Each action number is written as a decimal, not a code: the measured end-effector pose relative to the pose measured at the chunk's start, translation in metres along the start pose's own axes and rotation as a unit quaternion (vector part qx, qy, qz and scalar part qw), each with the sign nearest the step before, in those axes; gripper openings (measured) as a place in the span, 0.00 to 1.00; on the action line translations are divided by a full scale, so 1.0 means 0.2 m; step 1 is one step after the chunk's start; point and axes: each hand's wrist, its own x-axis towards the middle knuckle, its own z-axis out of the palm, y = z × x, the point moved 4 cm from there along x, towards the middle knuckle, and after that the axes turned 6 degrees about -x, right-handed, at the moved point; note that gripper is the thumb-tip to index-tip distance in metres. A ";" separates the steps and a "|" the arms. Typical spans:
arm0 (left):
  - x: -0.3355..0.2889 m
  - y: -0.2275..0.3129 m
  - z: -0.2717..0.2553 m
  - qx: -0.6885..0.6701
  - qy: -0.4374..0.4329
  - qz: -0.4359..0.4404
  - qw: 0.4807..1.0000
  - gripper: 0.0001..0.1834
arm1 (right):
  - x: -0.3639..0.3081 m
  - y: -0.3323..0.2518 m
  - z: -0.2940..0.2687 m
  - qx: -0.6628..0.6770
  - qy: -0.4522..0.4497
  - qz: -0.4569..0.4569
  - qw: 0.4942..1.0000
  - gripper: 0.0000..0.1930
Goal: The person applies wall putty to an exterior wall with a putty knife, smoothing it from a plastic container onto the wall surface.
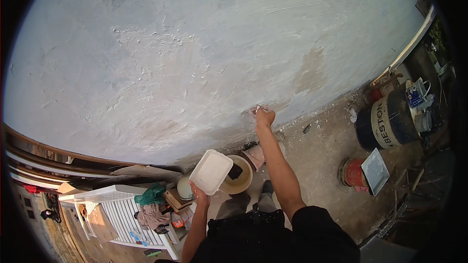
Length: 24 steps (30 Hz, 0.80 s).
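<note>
From here, the wall [146,63] looks mostly coated, ridged and whitish on the left, though a brownish patch [158,129] shows low down. The left hand [200,197] grips a shallow white tray [213,168]. The right hand [264,117] bunches against the wall; I can't tell what's in it. Farther right, another brown patch [310,70] seems unfinished.

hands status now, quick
Left hand: holding a white tray.
Right hand: at the wall, fingers curled; cannot tell whether it grips anything.
</note>
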 end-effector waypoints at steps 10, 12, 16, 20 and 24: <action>-0.01 0.20 -0.07 0.056 0.018 0.009 0.998 0.39 | -0.27 -0.25 -0.16 0.026 -0.070 -0.080 0.994 0.11; -0.02 0.20 -0.11 0.048 0.008 0.004 0.999 0.39 | -0.25 -0.17 -0.30 0.018 -0.041 -0.080 0.996 0.13; -0.05 0.25 -0.06 0.050 0.041 -0.006 0.998 0.41 | 0.01 0.20 -0.57 -0.047 0.018 -0.058 0.997 0.16; -0.11 0.37 -0.18 0.106 0.066 0.014 0.992 0.42 | 0.19 0.65 -0.48 -0.109 0.101 0.079 0.986 0.15; -0.06 0.26 -0.17 0.081 0.027 -0.036 0.996 0.40 | 0.56 0.93 -0.67 -0.076 0.131 0.008 0.988 0.14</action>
